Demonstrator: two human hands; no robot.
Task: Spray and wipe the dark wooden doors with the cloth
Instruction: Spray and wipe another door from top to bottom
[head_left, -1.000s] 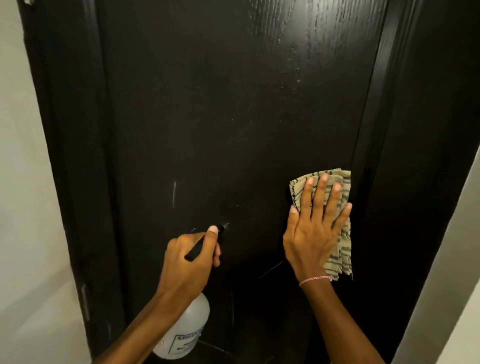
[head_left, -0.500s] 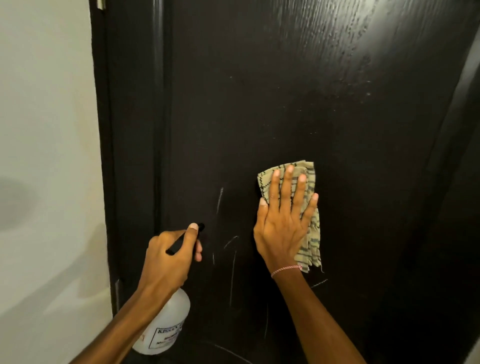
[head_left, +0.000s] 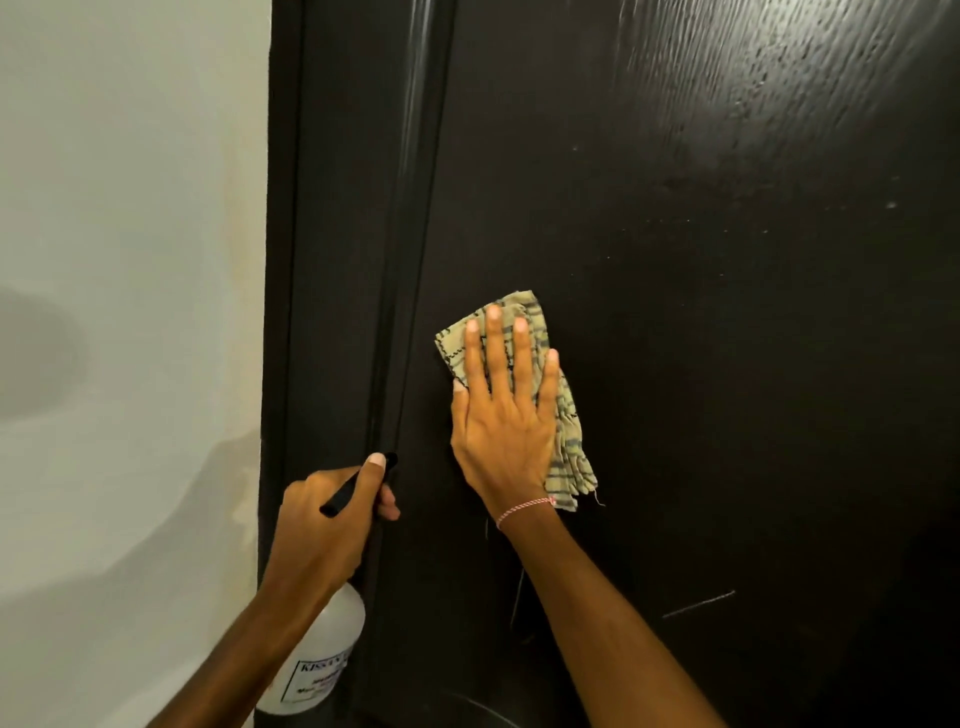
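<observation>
A pale wall (head_left: 124, 312) meets the dark wooden door (head_left: 727, 364) filling the right. Low left, the left hand (head_left: 324, 525) grips a white spray bottle (head_left: 324, 660), fingers curled round its black trigger. Right of it, the right hand (head_left: 506, 421) presses a striped beige cloth (head_left: 519, 384) flat on the door, fingers straight and slightly spread.

Single head view, close, facing the dark door (head_left: 675, 364).

Pink-and-white twisted thread bracelet (head_left: 524, 507), right wrist
</observation>
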